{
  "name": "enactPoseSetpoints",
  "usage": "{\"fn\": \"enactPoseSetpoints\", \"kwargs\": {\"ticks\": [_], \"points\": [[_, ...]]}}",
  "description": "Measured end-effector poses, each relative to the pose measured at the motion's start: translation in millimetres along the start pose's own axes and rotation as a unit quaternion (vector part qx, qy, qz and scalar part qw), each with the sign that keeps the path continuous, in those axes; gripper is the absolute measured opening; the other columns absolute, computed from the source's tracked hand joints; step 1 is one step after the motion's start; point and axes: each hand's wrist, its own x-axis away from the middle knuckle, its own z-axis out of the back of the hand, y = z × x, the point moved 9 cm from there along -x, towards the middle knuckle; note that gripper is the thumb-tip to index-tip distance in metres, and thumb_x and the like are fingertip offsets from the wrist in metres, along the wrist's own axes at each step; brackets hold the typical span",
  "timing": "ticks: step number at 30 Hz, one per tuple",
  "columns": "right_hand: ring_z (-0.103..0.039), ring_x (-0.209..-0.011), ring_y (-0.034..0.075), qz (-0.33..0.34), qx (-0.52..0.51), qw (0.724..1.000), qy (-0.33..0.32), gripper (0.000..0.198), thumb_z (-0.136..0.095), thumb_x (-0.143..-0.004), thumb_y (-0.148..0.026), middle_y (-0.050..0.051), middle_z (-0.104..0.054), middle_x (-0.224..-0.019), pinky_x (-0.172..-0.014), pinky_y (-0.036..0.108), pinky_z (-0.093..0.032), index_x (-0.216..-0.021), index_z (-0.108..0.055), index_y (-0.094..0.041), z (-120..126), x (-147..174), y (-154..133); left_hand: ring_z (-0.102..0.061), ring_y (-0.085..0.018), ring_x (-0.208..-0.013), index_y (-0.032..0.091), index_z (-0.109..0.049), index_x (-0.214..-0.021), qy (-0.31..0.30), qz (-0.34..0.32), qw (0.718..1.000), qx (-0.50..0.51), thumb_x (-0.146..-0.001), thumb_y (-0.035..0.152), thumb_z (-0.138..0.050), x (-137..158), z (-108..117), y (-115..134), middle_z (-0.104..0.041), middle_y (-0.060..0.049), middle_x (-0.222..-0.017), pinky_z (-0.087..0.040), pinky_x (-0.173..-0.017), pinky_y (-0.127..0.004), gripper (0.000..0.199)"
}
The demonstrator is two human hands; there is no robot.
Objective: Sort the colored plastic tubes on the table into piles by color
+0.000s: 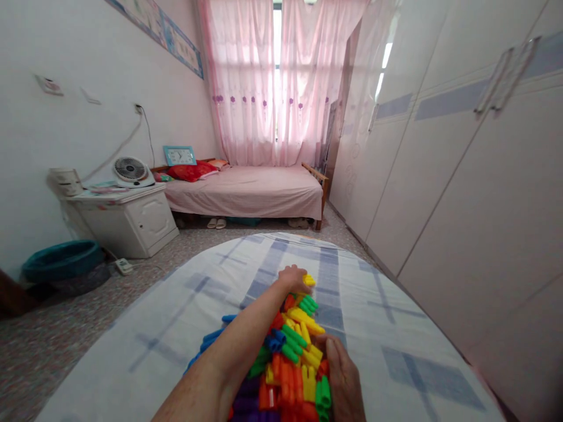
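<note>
Touching one block pile [290, 381]: one left hand [292, 279], one right hand [345, 375].

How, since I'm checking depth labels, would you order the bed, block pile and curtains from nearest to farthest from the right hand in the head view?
1. Block pile: just left of the right hand.
2. Bed: beyond the table, across the room.
3. Curtains: behind the bed, at the window.

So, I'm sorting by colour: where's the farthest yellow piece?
In the head view, the farthest yellow piece is right of centre, by the left hand, beyond a green piece.
</note>
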Motion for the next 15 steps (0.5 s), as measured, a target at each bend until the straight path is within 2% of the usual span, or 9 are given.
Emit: {"fn": "enactPoseSetpoints", "kwargs": {"ticks": [4,7,10,15], "points": [[-0.062,-0.092,0.019,0.013,0.008,1.000,0.015,0.039,-0.041,-0.088,-0.053,0.005,-0.068,-0.100,-0.083,0.026,-0.047,-0.093,-0.063,-0.021,2.1,0.3,-3.2,-0.056,-0.034,-0.109,0.020,-0.067,-0.104,0.005,-0.036,0.999,-0.023,-0.070,0.033,-0.066,9.1,-6.9,9.8,-0.058,-0.016,-0.115,-0.046,-0.089,-0.045,0.037],[-0.063,-0.091,0.020,0.020,0.018,0.999,0.021,0.041,-0.041,-0.088,-0.054,0.005,-0.069,-0.099,-0.081,0.025,-0.048,-0.093,-0.064,-0.020,3.5,-0.9,-4.7,-0.059,-0.029,-0.103,0.020,-0.069,-0.098,0.000,-0.071,0.997,-0.021,-0.072,0.031,-0.064,23.6,-2.6,11.5,-0.061,-0.013,-0.109,-0.047,-0.087,-0.038,0.029],[-0.063,-0.091,0.020,0.026,0.027,0.999,0.024,0.042,-0.041,-0.087,-0.054,0.005,-0.069,-0.098,-0.080,0.026,-0.048,-0.091,-0.065,-0.020,4.7,-2.4,-5.6,-0.062,-0.025,-0.095,0.019,-0.069,-0.098,0.005,-0.098,0.995,-0.003,-0.069,0.023,-0.065,45.4,16.6,11.5,-0.064,-0.009,-0.101,-0.049,-0.084,-0.031,0.030],[-0.063,-0.093,0.021,0.032,0.033,0.999,0.020,0.041,-0.040,-0.088,-0.054,0.005,-0.070,-0.097,-0.081,0.028,-0.048,-0.092,-0.064,-0.021,4.3,-4.1,-7.9,-0.059,-0.018,-0.098,0.020,-0.065,-0.105,0.061,-0.157,0.984,0.052,-0.072,0.017,-0.055,109.0,52.8,20.3,-0.061,-0.005,-0.109,-0.046,-0.088,-0.024,0.034]]}}
